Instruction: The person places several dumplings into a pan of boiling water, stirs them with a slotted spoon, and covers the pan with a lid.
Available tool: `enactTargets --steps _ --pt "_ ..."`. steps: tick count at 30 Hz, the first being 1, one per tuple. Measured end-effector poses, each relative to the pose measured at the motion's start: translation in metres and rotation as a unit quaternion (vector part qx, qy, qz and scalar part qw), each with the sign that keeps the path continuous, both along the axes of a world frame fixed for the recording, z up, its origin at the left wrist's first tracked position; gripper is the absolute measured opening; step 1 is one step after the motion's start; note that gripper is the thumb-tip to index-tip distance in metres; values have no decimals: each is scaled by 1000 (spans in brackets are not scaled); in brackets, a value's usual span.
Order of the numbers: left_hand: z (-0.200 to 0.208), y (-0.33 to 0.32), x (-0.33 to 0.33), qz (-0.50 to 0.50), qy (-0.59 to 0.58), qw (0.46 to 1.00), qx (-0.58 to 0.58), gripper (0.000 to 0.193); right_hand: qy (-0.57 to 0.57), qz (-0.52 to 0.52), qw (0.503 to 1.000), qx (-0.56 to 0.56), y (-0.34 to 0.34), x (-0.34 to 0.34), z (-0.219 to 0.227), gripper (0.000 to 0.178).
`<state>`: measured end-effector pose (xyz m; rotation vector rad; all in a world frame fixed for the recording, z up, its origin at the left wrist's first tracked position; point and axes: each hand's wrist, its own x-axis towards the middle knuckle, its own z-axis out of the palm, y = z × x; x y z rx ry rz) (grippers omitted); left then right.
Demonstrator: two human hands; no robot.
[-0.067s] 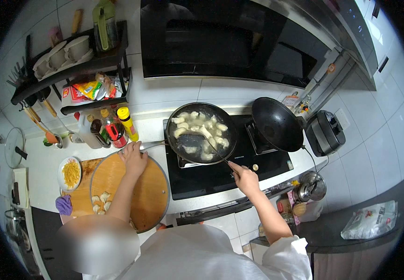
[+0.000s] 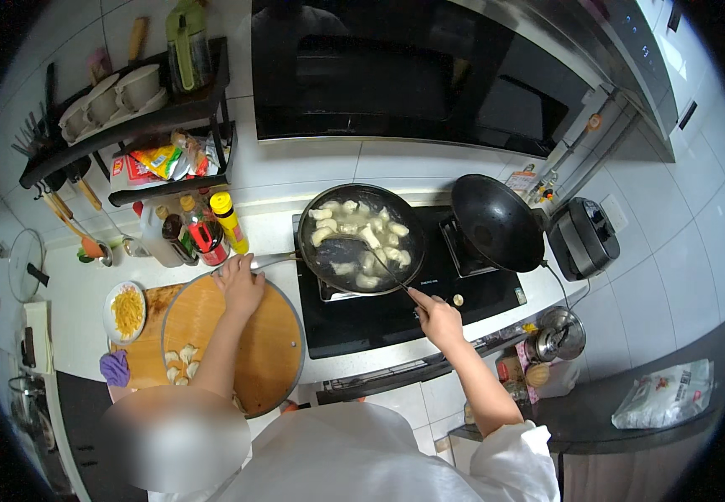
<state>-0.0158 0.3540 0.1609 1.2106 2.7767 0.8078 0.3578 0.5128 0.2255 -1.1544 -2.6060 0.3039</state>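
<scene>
A black frying pan (image 2: 321, 269) sits on the left burner with several pale dumplings (image 2: 350, 219) in cloudy liquid. My left hand (image 2: 241, 286) is closed around the end of the pan's metal handle (image 2: 275, 258), above the round wooden board (image 2: 269, 356). In my right hand (image 2: 439, 320), the fingers wrap the handle of a thin-handled spatula (image 2: 393, 274). It reaches into the pan from the lower right, and its blade is hard to make out among the dumplings. More dumplings (image 2: 182, 358) lie on the board, beside my left forearm.
A black wok (image 2: 496, 224) stands on the right burner of the black hob (image 2: 362, 328). Left are a plate of yellow shreds (image 2: 128, 313), a purple cloth (image 2: 115, 367) and sauce bottles (image 2: 203, 234) below a shelf. A dark appliance (image 2: 584, 238) stands right.
The spatula and my right hand have shifted very slightly, and the blade shows less plainly in the pan. My left hand stays on the handle.
</scene>
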Motion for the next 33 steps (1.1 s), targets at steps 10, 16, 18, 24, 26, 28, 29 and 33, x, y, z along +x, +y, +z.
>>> enactTargets --steps 10,16,18,24,26,28,29,33 --pt "-1 0 0 5 -12 1000 1 52 -14 -58 998 16 25 -18 -27 46" --pt "-6 0 -1 4 3 1000 9 49 53 -82 995 -33 33 -9 -45 45" --pt "-4 1 2 4 2 1000 9 49 100 -64 991 -55 32 -7 -50 44" --pt "-3 -2 0 7 -3 1000 3 48 170 -114 919 -338 9 -29 -6 40" --pt "-3 -1 1 5 -6 1000 4 48 189 -105 894 -392 8 -29 -3 43" --pt "-3 -2 0 4 -8 1000 4 49 201 -92 863 -454 6 -31 0 47" --pt "-3 -2 0 3 -7 1000 4 49 210 -96 843 -486 6 -33 -1 48" --pt "3 -2 4 2 -24 1000 9 50 231 -103 782 -569 -3 -41 3 50"
